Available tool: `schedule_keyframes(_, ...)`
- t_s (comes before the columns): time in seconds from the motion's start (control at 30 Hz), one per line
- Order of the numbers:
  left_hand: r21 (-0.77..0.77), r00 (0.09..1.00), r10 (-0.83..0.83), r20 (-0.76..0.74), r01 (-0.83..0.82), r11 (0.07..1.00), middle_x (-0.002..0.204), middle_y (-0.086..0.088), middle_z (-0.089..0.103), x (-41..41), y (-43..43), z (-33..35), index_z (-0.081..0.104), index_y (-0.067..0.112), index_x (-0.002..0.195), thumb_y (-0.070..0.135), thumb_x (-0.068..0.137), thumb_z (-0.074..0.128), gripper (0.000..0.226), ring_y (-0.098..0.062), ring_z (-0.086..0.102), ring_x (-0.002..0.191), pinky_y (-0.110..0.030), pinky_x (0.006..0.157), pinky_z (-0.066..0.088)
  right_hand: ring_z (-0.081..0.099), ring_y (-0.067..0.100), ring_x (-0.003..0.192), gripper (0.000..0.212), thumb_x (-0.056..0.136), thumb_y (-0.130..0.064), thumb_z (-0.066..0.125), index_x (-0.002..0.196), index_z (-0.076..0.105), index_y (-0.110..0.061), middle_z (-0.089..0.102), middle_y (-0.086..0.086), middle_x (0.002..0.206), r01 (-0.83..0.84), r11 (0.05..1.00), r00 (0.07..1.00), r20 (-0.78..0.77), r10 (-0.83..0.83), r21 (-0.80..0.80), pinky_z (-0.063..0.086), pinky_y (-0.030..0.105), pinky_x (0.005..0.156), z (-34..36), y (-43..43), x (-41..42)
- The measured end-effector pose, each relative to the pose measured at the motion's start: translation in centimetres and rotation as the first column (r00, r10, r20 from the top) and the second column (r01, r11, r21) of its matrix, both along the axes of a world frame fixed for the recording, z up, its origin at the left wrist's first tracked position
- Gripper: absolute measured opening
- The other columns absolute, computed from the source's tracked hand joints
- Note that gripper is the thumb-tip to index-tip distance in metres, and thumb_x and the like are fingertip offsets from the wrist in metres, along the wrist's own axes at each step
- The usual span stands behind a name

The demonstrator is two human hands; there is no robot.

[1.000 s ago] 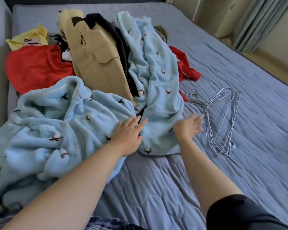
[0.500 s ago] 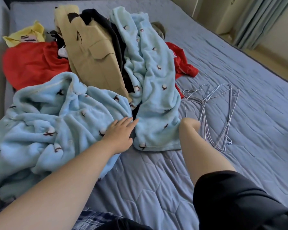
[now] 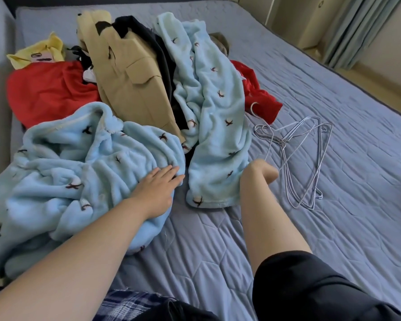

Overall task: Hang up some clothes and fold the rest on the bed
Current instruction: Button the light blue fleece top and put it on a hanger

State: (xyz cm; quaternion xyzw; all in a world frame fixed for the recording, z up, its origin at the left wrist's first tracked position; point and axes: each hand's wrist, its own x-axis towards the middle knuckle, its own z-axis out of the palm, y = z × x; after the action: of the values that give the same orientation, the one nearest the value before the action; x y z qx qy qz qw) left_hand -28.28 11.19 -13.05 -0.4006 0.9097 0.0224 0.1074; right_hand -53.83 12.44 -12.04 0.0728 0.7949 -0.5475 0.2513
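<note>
A heap of clothes lies on the bed: a crumpled light blue fleece garment, a second light blue fleece piece, a tan jacket, a black garment, red clothes and a yellow top. Several thin wire hangers lie to the right of the heap. My left hand rests flat on the crumpled fleece. At the second fleece's right edge, my right hand has its fingers curled under, and one hanger wire runs into it.
The grey-blue quilted bedspread shows bare in front of the heap and on the right half. A white hanger hook pokes out by the red garment. The bed's right edge, the floor and a curtain lie beyond.
My right hand went from spread open beside the hangers to curled under at the fleece's edge. My left hand stayed flat on the crumpled fleece. The view shifted slightly.
</note>
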Motion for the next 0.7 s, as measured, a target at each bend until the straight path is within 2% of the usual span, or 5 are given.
schedule_keyframes(0.07, -0.010, 1.000, -0.003, 0.010, 0.003, 1.000, 0.160, 0.003, -0.005, 0.0, -0.1, 0.0, 0.010, 0.026, 0.151, 0.024, 0.094, 0.042, 0.066, -0.014, -0.004, 0.147, -0.036, 0.117, -0.002, 0.056, 0.024, 0.076, 0.019, 0.091, -0.007, 0.048, 0.095, 0.066, -0.009, 0.065, 0.008, 0.093, 0.078, 0.997, 0.984, -0.162, -0.078, -0.003, 0.040, 0.028, 0.064, 0.6, -1.1, -0.2)
schedule_keyframes(0.2, -0.057, 0.998, 0.026, 0.056, -0.023, 0.998, 0.160, 0.004, -0.006, 0.6, -0.3, -0.1, 0.011, 0.027, 0.150, 0.030, 0.094, 0.043, 0.065, -0.016, -0.007, 0.147, -0.047, 0.116, 0.000, 0.059, 0.023, 0.096, 0.022, 0.096, -0.014, 0.047, 0.106, 0.067, -0.013, 0.061, 0.003, 0.113, -0.032, 0.994, 0.866, -0.494, 0.081, 0.107, 0.036, 0.027, 0.069, 2.3, -2.1, 0.1)
schedule_keyframes(0.4, -0.053, 0.993, 0.117, -0.007, -0.117, 0.992, 0.160, 0.005, -0.009, 1.8, -0.7, 0.1, 0.005, 0.031, 0.152, 0.048, 0.094, 0.036, 0.068, -0.015, -0.013, 0.146, -0.049, 0.115, -0.003, 0.057, 0.021, 0.092, 0.019, 0.093, -0.018, 0.053, 0.096, 0.068, -0.007, 0.064, 0.006, 0.104, -0.292, 0.956, 0.702, -0.675, 0.229, 0.021, 0.023, 0.018, 0.063, 4.3, -3.9, 3.4)
schedule_keyframes(0.57, -0.006, 0.968, 0.247, -0.040, -0.248, 0.969, 0.160, 0.004, -0.008, 5.5, -1.6, 0.8, -0.002, 0.028, 0.152, 0.059, 0.095, 0.023, 0.069, -0.017, -0.013, 0.146, -0.051, 0.114, -0.004, 0.050, 0.011, 0.080, 0.017, 0.090, -0.028, 0.059, 0.083, 0.068, -0.015, 0.061, -0.003, 0.086, -0.619, 0.777, 0.507, -0.698, 0.506, 0.114, 0.029, 0.021, 0.063, 5.5, -6.0, 9.9)
schedule_keyframes(0.7, -0.043, 0.932, 0.310, -0.188, -0.323, 0.946, 0.158, 0.000, 0.016, 9.9, -1.8, 1.4, 0.027, 0.023, 0.148, 0.047, 0.098, 0.023, 0.055, -0.019, 0.006, 0.147, -0.051, 0.114, 0.005, 0.047, 0.014, 0.088, 0.016, 0.088, -0.020, 0.058, 0.078, 0.068, -0.013, 0.049, -0.010, 0.078, -0.735, 0.672, 0.392, -0.752, 0.529, 0.090, 0.031, 0.026, 0.066, 6.3, -7.6, 15.0)
